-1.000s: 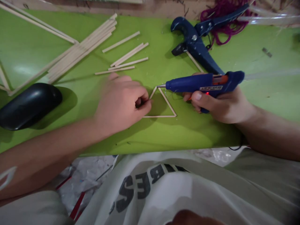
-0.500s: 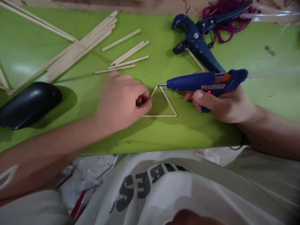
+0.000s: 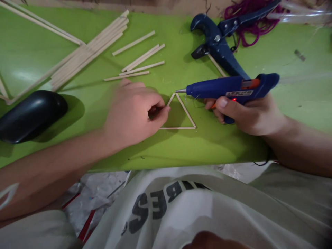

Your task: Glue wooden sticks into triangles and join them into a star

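A black computer mouse (image 3: 33, 117) is resting on the green bench (image 3: 186, 152), to the left of the left hand (image 3: 137, 110) and well apart from it. Beyond the right hand (image 3: 255, 119), a dark blue pipe cutter (image 3: 220, 52) is lying open, one handle crossing over a tangle of purple cord (image 3: 252, 36). Farther out to the right of that hand, clear plastic tubing (image 3: 306, 16) is stretching toward the edge of view, and a small grey scrap (image 3: 300, 54) is lying nearer in. Below the left hand, past the bench edge, crumpled clear plastic (image 3: 97, 192) is showing beside a red strip (image 3: 86, 224).
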Demonstrator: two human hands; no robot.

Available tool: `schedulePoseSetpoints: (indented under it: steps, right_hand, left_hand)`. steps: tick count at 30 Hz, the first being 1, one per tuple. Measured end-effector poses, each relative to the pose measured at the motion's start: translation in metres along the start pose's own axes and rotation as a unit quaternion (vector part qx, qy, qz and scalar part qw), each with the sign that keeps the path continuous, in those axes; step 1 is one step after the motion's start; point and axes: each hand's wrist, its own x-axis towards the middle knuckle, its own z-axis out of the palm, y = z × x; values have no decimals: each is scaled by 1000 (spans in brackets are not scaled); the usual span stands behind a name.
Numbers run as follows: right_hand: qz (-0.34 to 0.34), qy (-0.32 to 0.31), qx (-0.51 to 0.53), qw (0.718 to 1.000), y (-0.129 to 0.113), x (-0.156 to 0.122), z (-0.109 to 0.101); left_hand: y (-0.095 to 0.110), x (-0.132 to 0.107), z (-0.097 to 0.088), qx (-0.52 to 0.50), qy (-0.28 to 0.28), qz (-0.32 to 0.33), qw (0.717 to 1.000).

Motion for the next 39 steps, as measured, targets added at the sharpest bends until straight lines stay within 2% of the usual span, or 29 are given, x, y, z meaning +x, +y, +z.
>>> schedulePoseSetpoints:
  steps: [3,6,9,12,18,39]
  right_hand:
    - [7,5,7,1000,3,-1,-2]
    - [-3,10,-9,1000,3,-4,-4]
    - [-17,8,-16,1000,2,-5,-3]
    - [-20,6,-13,1000,0,-4,-1]
    - [-41,-18,17,999,-4,-2,0]
    - [-46,-13,16,999,-4,-2,2]
  left_hand:
    - [2,-1,-3,-46,52,-1,998]
    - [3,-2,-6,-83,83,-30,993]
    - [3,-3,-8,-65,41,-48,996]
    - [3,-2,-7,-15,-15,-14,1000]
    - [2,-1,-9,-9,-55,-17,998]
    - [3,2,-10,18,-89,-41,995]
